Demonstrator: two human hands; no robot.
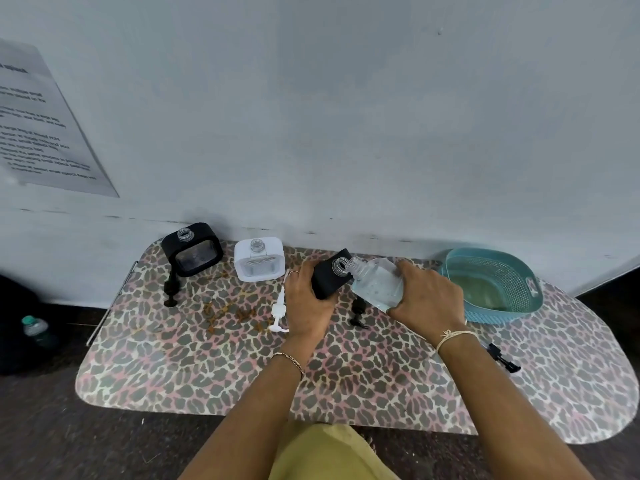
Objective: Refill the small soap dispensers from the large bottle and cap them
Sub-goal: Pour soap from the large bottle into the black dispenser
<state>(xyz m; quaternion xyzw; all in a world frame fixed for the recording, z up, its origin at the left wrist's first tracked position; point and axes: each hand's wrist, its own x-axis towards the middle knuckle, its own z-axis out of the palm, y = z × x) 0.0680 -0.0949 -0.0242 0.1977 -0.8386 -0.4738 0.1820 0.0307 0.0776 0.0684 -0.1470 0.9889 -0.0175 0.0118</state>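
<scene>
My left hand (306, 299) grips a small black dispenser (329, 277), uncapped and tilted to the right. My right hand (427, 296) holds the large clear bottle (375, 284) on its side, its open neck touching the black dispenser's mouth. Clear liquid fills the lower part of the large bottle. Another black dispenser (192, 249) and a white dispenser (259, 259) stand uncapped near the wall. A white pump cap (278, 311) lies left of my left hand, and a black pump cap (358, 313) lies under the bottle.
A leopard-print table (207, 358) carries everything. A teal basket (493, 284) stands at the right by the wall. Black pump caps lie at the far left (171, 289) and right (504, 360). A water bottle (36, 329) stands on the floor at left.
</scene>
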